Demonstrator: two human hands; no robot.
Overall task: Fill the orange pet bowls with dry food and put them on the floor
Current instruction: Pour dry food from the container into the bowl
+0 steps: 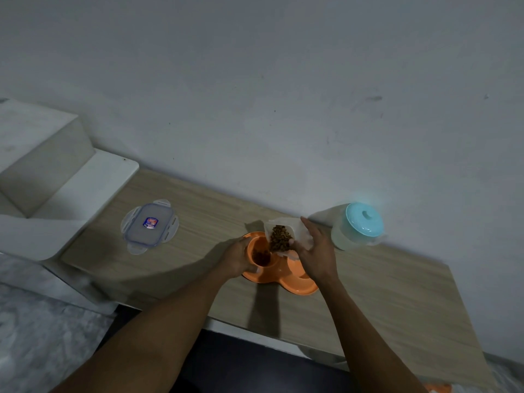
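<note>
Item: orange plastic double pet bowl point(284, 273), two round wells in one moulded base, standing on the pale wood-grain table point(382, 293) close to the white wall point(255, 80). The well nearer the left hand holds a heap of brown dry food point(261, 255); the other well is largely hidden under the right wrist.

Left hand point(236, 258): grasps the bowl's outer rim, fingers curled over the edge.

Right hand point(317, 251): clasps a clear plastic food container point(283, 222), thumb in front and fingers behind. It is tipped mouth-down directly above the filled well, with brown kibble point(279, 236) lying against its lower wall.

Clear rectangular lid with blue seal and side clips point(149, 224): flat on the table, well to the left of the bowl.

Translucent jug with turquoise lid point(357, 226): upright, to the right of the bowl against the wall.

White stepped block point(42, 154): far left of the bowl, beyond the lid, at the table's end.
</note>
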